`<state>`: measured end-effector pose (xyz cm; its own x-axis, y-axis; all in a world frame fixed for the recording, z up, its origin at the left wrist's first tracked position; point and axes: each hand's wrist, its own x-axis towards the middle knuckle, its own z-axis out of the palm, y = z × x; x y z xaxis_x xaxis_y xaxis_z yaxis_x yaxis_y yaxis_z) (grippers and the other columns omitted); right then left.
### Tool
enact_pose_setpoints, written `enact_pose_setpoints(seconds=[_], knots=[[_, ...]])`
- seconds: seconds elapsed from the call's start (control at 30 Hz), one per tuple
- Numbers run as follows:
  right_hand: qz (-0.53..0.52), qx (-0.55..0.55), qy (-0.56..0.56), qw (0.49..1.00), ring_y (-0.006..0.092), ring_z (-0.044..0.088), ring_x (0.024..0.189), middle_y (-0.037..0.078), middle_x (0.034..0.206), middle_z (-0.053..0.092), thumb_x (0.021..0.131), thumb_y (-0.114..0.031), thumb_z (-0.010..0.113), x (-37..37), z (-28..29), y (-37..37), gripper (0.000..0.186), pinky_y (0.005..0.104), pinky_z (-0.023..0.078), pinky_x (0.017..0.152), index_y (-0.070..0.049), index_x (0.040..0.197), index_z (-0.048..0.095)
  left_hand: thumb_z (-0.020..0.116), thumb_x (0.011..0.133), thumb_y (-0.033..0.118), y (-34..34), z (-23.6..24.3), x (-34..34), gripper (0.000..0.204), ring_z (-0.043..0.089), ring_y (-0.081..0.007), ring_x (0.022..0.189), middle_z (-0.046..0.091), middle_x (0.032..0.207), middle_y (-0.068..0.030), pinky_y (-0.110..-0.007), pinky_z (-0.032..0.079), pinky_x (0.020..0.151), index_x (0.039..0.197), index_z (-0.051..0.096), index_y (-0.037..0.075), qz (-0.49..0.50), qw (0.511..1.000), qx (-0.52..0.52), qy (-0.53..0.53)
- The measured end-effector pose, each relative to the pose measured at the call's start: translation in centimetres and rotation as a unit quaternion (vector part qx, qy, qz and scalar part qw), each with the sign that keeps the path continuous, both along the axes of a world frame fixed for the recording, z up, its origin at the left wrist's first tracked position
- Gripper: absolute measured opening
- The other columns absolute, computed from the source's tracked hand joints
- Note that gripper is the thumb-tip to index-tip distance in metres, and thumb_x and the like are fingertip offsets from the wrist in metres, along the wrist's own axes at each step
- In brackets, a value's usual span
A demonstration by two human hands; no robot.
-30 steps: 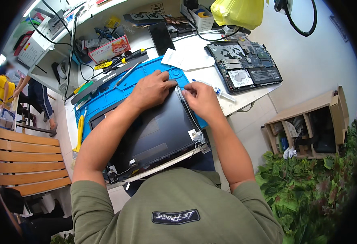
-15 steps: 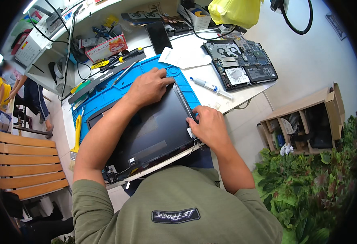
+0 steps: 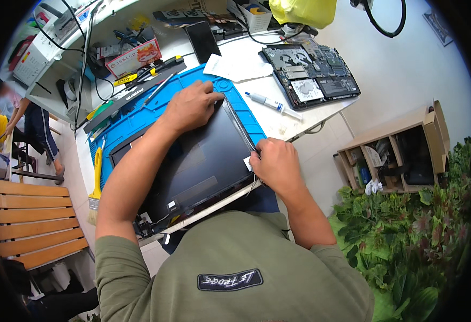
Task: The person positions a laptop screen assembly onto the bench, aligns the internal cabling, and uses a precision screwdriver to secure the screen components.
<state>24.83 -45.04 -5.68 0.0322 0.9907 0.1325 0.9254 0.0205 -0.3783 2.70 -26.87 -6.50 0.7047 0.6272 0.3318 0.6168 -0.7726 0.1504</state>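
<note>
A dark laptop display panel (image 3: pixel 200 161) lies in front of me, partly over the blue repair mat (image 3: pixel 144 114), with thin cables at its near corners. My left hand (image 3: pixel 190 107) reaches across it to the far right corner, its fingers bent and closed on the edge there. On the right side edge, near the closer corner, my right hand (image 3: pixel 276 163) is closed, thumb and curled fingers pinching the rim. A small white tag (image 3: pixel 248 163) shows beside that thumb. The left forearm hides part of the panel's left side.
Right of the mat lie a syringe (image 3: pixel 273 104), an opened laptop base (image 3: pixel 311 75) and a white paper sheet (image 3: pixel 237 68). A yellow-handled brush (image 3: pixel 96 177) lies left; a phone (image 3: pixel 202 42) and red box (image 3: pixel 134 59) stand behind. People are far left beyond a slatted bench (image 3: pixel 34 222).
My right hand's thumb and fingers have drawn closer together on the panel's edge. The left hand stays at the far corner. The whole view has shifted slightly.
</note>
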Motion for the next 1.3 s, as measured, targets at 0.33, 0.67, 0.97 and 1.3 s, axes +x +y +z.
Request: enact_pose_setpoints(seconds=[0.33, 0.67, 0.97, 1.3], knots=[[0.009, -0.022, -0.030, 0.999, 0.0452, 0.076, 0.081, 0.022, 0.086, 0.076, 0.090, -0.016, 0.078, 0.1, 0.6, -1.3, 0.019, 0.0532, 0.061, 0.077, 0.002, 0.084, 0.075, 0.067, 0.097, 0.012, -0.7, 0.6, -0.4, 0.033, 0.069, -0.0276, 0.112, 0.071, 0.113, -0.0061, -0.043, 0.063, 0.091, 0.126, 0.082, 0.021, -0.001, 1.000, -0.008, 0.013], [-0.019, 0.031, 0.014, 0.999, 0.0414, 0.074, 0.071, 0.020, 0.081, 0.077, 0.094, -0.013, 0.076, -0.5, 0.7, -1.1, 0.014, 0.0495, 0.060, 0.072, -0.001, 0.087, 0.077, 0.067, 0.097, 0.012, -1.1, 0.4, -1.1, 0.034, 0.069, -0.0293, 0.115, 0.072, 0.116, -0.0076, -0.044, 0.062, 0.094, 0.127, 0.082, 0.019, 0.001, 1.000, -0.024, 0.005], [0.004, 0.059, 0.214, 0.975, 0.0360, 0.072, 0.074, 0.022, 0.093, 0.077, 0.099, -0.006, 0.073, 0.7, 0.9, -0.7, 0.016, 0.0428, 0.057, 0.075, 0.004, 0.109, 0.081, 0.071, 0.097, 0.014, -1.8, 0.8, -1.8, 0.040, 0.067, -0.0300, 0.123, 0.072, 0.126, -0.0074, -0.044, 0.059, 0.103, 0.136, 0.078, 0.018, -0.007, 0.999, -0.054, 0.002], [-0.004, -0.131, 0.516, 0.847, 0.0089, 0.060, 0.060, 0.006, 0.094, 0.072, 0.112, -0.016, 0.068, 4.1, 3.1, 0.5, 0.034, 0.0267, 0.056, 0.059, 0.006, 0.138, 0.071, 0.072, 0.096, 0.013, -2.5, 1.0, -2.6, 0.044, 0.067, -0.0303, 0.124, 0.071, 0.130, -0.0073, -0.045, 0.059, 0.103, 0.140, 0.075, 0.017, -0.004, 0.997, -0.071, -0.004]])
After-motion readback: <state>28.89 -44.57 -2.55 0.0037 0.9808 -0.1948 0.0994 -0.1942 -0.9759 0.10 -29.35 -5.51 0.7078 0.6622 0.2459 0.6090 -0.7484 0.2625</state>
